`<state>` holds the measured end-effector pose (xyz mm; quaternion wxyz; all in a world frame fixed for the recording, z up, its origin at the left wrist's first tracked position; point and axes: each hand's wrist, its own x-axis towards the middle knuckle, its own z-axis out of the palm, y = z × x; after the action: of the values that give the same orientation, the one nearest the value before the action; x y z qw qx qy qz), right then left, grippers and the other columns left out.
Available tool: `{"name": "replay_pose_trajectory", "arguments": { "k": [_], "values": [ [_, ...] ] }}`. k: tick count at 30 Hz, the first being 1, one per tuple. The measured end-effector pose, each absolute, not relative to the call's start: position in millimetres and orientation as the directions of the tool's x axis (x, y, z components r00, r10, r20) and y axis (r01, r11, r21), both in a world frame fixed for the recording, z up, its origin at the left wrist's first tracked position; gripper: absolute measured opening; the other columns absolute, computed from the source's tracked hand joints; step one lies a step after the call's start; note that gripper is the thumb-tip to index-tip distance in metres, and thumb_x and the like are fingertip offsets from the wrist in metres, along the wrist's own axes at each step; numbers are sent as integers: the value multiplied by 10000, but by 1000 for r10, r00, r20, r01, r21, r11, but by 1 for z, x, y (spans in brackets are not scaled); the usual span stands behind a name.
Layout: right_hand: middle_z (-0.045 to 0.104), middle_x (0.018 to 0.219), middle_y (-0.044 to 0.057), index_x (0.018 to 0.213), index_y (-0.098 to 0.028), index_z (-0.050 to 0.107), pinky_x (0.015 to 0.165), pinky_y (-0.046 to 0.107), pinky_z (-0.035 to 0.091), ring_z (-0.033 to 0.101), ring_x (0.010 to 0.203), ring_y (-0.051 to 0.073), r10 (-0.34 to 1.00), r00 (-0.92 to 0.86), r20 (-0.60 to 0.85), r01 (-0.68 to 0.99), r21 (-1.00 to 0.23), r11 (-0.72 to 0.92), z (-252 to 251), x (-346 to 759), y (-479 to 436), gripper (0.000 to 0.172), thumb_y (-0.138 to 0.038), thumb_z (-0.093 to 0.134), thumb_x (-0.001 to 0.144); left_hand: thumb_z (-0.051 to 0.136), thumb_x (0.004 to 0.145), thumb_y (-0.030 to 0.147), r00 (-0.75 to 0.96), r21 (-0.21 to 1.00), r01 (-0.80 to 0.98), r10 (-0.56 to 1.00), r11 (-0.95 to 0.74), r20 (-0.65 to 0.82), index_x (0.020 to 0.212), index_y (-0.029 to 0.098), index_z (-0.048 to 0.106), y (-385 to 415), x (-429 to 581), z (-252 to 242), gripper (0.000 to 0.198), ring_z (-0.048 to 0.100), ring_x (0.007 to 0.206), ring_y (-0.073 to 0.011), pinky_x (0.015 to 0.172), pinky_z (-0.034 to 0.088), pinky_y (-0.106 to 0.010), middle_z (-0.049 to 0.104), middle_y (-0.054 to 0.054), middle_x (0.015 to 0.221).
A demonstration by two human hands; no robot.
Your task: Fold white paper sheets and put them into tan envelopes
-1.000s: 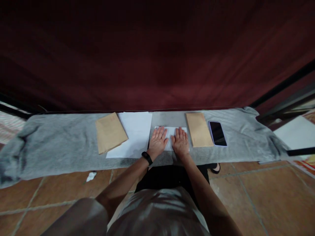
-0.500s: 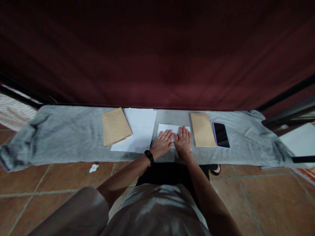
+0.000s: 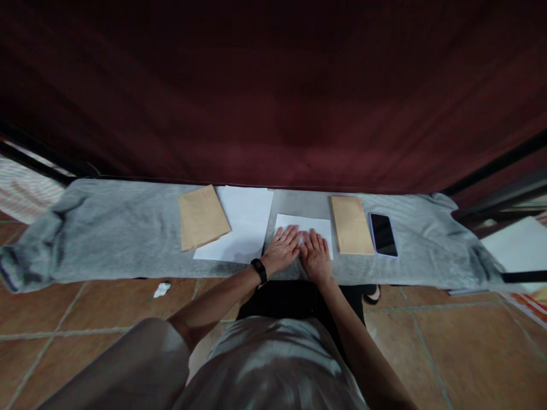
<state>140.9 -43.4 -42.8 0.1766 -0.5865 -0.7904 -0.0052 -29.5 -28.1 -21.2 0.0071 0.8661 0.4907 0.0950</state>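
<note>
A small white sheet of paper [image 3: 302,221], apparently folded, lies on the grey cloth in front of me. My left hand [image 3: 282,249] rests flat over its left part, fingers stretched out. Beside it, my right hand [image 3: 316,254] lies palm down on the right part, fingers extended and slightly apart. The thumbs nearly meet, and the hands hide the paper's near edge. Left of the hands are larger white sheets [image 3: 245,219], partly under several brown envelopes [image 3: 203,219]. Another stack of brown envelopes [image 3: 352,226] lies just right of the paper.
A phone [image 3: 383,234] with a pale purple case lies right of the right-hand envelopes. The grey cloth [image 3: 119,233] covers a narrow bench against a dark red curtain [image 3: 273,114]. A crumpled white scrap [image 3: 162,289] is on the tiled floor. Dark bars [image 3: 496,162] flank the bench.
My right hand has drawn back a little toward me across the small paper, showing more of its far right part. My left hand stays nearly in place.
</note>
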Motion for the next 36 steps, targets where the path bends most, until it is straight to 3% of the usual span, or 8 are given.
{"name": "replay_pose_trajectory", "arguments": {
  "k": [14,25,31,36],
  "values": [
    [331,1591,228,1525,-95,381,1130,529,331,353,1443,349,926,-173,337,950,-191,247,-51,160,-60,588,-433,364,1044,429,1001,434,456,98,876,878,-472,146,1524,202,397,-35,-39,-21,573,273,1509,-255,1244,183,-461,330,-103,1617],
    [381,1564,233,1525,-53,364,1142,537,323,370,1432,338,938,-125,322,955,-218,202,-45,163,-71,555,-304,337,1031,430,1000,433,457,77,879,878,-471,144,1519,189,394,-38,-42,-17,574,284,1505,-252,1235,200,-461,341,-121,1610],
    [402,1576,140,1526,-210,403,1169,552,269,369,1446,310,915,-266,304,916,-215,338,-36,149,-79,503,-368,363,1051,431,1001,443,456,83,880,880,-468,137,1517,190,410,-38,-42,-16,574,288,1503,-267,1237,197,-465,343,-124,1608],
    [368,1594,144,1517,-219,427,1177,546,265,364,1452,322,920,-259,293,924,-202,325,-38,152,-90,502,-378,430,1041,396,1019,445,454,87,881,882,-466,130,1522,181,394,-38,-44,-18,568,280,1506,-260,1235,211,-466,322,-132,1616]
  ]
}}
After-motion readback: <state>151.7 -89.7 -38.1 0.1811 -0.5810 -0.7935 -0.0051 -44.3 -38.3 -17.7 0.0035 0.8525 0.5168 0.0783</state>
